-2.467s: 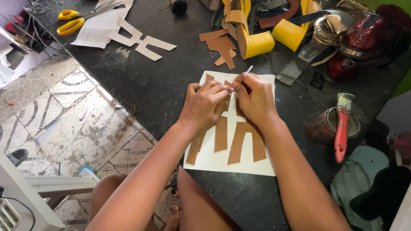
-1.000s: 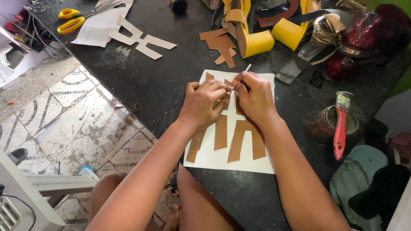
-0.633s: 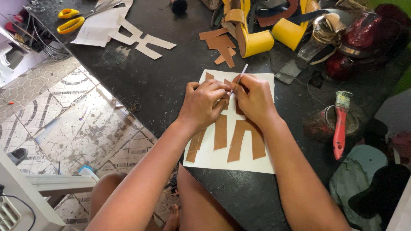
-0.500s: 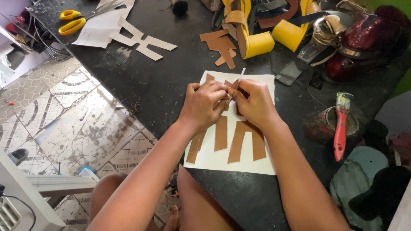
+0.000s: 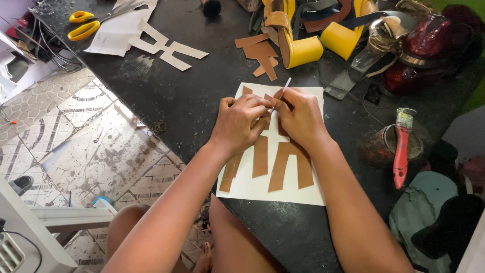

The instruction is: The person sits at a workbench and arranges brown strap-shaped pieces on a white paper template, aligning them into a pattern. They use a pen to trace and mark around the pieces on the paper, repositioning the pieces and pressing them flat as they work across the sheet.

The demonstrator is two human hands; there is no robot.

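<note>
**Lying Around the Dark Worktop**

Resting at the upper left of the frame: yellow-handled scissors (image 5: 83,24) beside a white paper cutout (image 5: 169,48). Sitting near the top centre: loose brown scraps (image 5: 260,53), just left of yellow block-heeled shoes (image 5: 303,48). Crowding the upper right: glossy red shoes (image 5: 429,43). Lying across a dark tin (image 5: 376,149) at the right: a red-handled brush (image 5: 401,151). Showing at the left, below the worktop edge: patterned floor tiles (image 5: 76,136).

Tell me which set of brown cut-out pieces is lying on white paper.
The brown strips under the hands, on the white sheet; the other brown scraps lie on the bare black table.
</note>
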